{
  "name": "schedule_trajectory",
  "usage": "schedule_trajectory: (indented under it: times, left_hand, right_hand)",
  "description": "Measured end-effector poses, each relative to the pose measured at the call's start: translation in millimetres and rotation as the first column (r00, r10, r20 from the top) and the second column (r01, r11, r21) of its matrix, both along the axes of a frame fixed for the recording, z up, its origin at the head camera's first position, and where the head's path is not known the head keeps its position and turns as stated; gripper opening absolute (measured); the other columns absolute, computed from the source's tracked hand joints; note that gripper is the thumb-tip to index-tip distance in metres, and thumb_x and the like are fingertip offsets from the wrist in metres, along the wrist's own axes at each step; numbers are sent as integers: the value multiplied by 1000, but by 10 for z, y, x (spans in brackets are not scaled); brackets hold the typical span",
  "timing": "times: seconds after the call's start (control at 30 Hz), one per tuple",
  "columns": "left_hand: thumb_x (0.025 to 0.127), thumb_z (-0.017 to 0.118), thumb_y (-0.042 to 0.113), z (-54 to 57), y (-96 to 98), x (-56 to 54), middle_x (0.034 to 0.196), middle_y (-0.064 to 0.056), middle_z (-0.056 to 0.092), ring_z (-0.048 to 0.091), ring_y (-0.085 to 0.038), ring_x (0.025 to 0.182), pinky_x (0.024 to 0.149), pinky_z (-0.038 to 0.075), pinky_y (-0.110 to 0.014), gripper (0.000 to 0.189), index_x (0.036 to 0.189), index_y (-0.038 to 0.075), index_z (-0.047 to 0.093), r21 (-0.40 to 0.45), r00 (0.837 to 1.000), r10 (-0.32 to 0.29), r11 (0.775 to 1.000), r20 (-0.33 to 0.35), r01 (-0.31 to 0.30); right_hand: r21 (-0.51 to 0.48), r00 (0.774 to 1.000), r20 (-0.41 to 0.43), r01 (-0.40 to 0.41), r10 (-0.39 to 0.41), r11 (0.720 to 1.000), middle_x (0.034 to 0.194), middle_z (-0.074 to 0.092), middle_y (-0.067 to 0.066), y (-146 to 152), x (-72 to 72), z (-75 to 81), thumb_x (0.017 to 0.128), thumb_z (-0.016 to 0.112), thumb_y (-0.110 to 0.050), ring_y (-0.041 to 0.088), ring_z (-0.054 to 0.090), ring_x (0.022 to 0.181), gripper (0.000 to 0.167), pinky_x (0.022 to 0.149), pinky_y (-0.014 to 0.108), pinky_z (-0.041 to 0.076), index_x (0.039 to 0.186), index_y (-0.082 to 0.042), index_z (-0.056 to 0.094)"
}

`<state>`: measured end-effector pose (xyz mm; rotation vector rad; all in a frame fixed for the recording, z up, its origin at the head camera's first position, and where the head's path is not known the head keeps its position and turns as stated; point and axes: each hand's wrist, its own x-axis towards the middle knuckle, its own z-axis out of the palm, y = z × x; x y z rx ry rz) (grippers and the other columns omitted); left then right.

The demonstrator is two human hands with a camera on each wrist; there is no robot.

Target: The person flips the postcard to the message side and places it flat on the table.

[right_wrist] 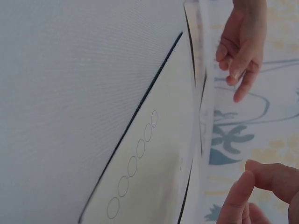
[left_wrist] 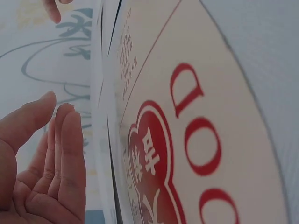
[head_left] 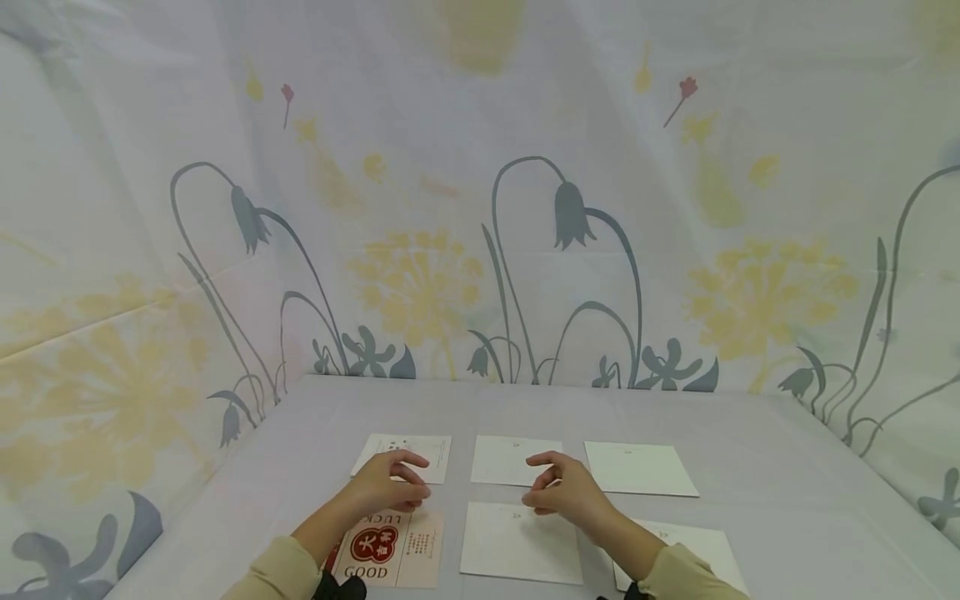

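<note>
Cards lie on the table in two rows. My left hand (head_left: 378, 485) hovers over the left pair, fingers loosely bent and holding nothing. Nearest it are a red-and-cream card (head_left: 423, 554) lettered "GOOD LUCK", printed side up, and a pale card (head_left: 438, 454) behind. My right hand (head_left: 573, 493), also holding nothing, is raised near the front middle white card (head_left: 517, 546), its forearm partly over the front right card (head_left: 701, 550). In the right wrist view, a card (right_wrist: 163, 140) with a line of small circles lies below that hand.
At the back are a middle white card (head_left: 498, 461) and a right white card (head_left: 637, 468). The table (head_left: 810, 500) has a plain pale cover. A flower-printed cloth (head_left: 450, 192) hangs behind and at both sides.
</note>
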<state>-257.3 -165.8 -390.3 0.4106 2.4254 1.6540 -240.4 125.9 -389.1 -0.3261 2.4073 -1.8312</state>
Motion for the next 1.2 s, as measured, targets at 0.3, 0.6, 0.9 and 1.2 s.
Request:
schedule_trajectory:
  times: [0.3,0.6,0.9,1.2]
  left_hand:
    - [80,74,11,1,-138,-71,87,-8,61,65,-24,74,65,56,-35,49,119,-8,52,-32,1000,-1,999,-20,1]
    - [80,74,13,11,-239,-128,87,-7,60,65,-24,74,66,56,-36,48,119,-5,54,-60,998,49,997,-41,-51]
    - [79,74,15,-24,-368,-198,91,-7,60,64,-22,76,68,55,-35,49,120,-4,54,-84,993,101,991,-66,-106]
    - [80,74,15,-21,-506,-291,95,-8,60,63,-21,80,71,55,-34,48,120,-3,54,-93,991,115,988,-69,-121]
  right_hand:
    - [-36,1000,-8,-28,28,999,79,54,8,-154,-59,-5,74,73,2,16,59,67,56,66,34,56,122,10,47]
    - [-62,998,-35,-44,42,997,79,53,8,-287,-137,-28,74,73,2,15,58,67,54,67,33,56,121,10,49]
    - [-69,997,-56,-51,47,996,79,53,7,-414,-199,-58,75,73,2,15,58,67,50,66,33,56,119,10,50]
    - [-70,997,-58,-48,44,996,81,54,8,-565,-297,-50,75,73,0,16,58,68,49,67,31,56,119,8,51]
